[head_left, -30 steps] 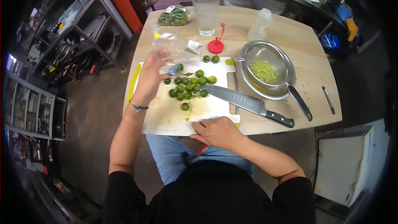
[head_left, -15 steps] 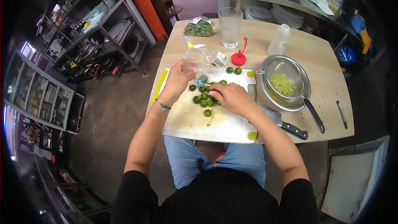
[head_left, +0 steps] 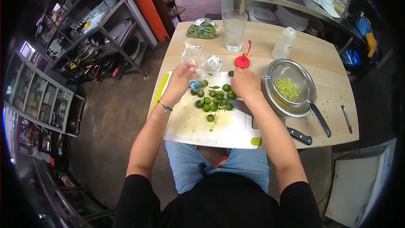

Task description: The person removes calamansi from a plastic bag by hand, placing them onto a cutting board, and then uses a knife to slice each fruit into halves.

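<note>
My left hand [head_left: 180, 81] is closed on a clear plastic bag [head_left: 198, 57] with a white label, held over the far left of the white cutting board [head_left: 190, 126]. Small green limes [head_left: 212, 98] lie loose in a cluster on the board, some with leaves. One lime [head_left: 210, 118] sits nearer to me. My right hand [head_left: 246, 82] is at the board's far right edge, its fingers curled down; whatever is under them is hidden. Another lime [head_left: 231, 73] shows just left of it. Beneath my right forearm lies a knife [head_left: 299, 136], partly covered.
A strainer [head_left: 291, 74] with pale green pieces rests over a metal bowl at right. Farther back stand a red cap with a spout [head_left: 242, 62], a glass of water [head_left: 234, 31], a plastic bottle [head_left: 284, 44] and a bag of limes [head_left: 202, 28]. A pen [head_left: 346, 119] lies far right.
My right hand has moved from the lime cluster to the far right edge of the board, covering a lime there. The bag in my left hand has shifted slightly left.
</note>
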Demonstrator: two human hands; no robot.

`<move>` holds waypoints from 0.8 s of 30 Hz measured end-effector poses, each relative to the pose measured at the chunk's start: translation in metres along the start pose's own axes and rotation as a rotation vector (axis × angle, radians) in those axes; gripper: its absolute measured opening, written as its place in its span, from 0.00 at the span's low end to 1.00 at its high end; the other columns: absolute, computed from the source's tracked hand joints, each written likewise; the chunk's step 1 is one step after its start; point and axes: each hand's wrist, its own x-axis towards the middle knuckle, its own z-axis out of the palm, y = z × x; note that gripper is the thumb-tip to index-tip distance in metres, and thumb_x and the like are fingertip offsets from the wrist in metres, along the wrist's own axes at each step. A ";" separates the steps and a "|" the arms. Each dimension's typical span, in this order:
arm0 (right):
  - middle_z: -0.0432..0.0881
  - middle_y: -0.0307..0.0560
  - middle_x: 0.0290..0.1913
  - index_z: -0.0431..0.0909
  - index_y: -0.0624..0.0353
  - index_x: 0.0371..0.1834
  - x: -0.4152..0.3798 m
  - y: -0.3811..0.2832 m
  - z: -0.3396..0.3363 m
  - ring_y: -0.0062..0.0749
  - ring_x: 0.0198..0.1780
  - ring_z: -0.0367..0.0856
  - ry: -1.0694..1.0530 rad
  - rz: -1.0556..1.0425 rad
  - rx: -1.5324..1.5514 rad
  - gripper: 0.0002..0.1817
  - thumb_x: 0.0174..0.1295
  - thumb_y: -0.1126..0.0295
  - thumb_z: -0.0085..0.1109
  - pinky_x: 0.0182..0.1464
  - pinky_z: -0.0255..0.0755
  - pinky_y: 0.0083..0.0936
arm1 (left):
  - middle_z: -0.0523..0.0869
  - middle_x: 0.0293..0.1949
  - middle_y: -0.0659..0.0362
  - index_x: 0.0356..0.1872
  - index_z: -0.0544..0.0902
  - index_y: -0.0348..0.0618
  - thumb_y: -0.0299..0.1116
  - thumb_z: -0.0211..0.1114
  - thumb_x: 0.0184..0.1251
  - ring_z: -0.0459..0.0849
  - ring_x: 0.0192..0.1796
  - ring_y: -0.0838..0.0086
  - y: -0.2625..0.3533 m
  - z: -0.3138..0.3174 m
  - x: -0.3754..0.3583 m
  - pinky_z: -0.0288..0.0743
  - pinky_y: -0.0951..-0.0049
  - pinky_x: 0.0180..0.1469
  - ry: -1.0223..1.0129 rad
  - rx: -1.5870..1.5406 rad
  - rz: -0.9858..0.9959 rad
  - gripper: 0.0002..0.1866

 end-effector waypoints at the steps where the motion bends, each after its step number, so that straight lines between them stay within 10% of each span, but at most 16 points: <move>1: 0.86 0.58 0.40 0.83 0.61 0.39 0.001 0.001 0.001 0.55 0.44 0.86 -0.012 -0.023 0.024 0.10 0.62 0.67 0.56 0.47 0.80 0.46 | 0.84 0.44 0.60 0.56 0.77 0.39 0.35 0.56 0.79 0.84 0.45 0.76 -0.003 -0.002 0.001 0.80 0.73 0.46 0.006 0.001 -0.002 0.14; 15: 0.86 0.63 0.43 0.81 0.68 0.51 -0.009 -0.005 -0.028 0.50 0.48 0.86 -0.087 -0.148 0.639 0.23 0.59 0.60 0.65 0.53 0.77 0.40 | 0.88 0.42 0.63 0.49 0.83 0.36 0.26 0.65 0.71 0.83 0.42 0.81 0.006 0.012 -0.003 0.77 0.77 0.47 -0.045 0.078 0.207 0.10; 24: 0.83 0.44 0.27 0.83 0.67 0.46 -0.001 -0.002 0.004 0.21 0.29 0.77 -0.194 -0.096 0.940 0.23 0.60 0.56 0.72 0.35 0.71 0.23 | 0.85 0.51 0.60 0.58 0.80 0.36 0.26 0.55 0.77 0.79 0.55 0.79 0.007 0.010 -0.005 0.72 0.74 0.59 -0.230 -0.017 0.158 0.14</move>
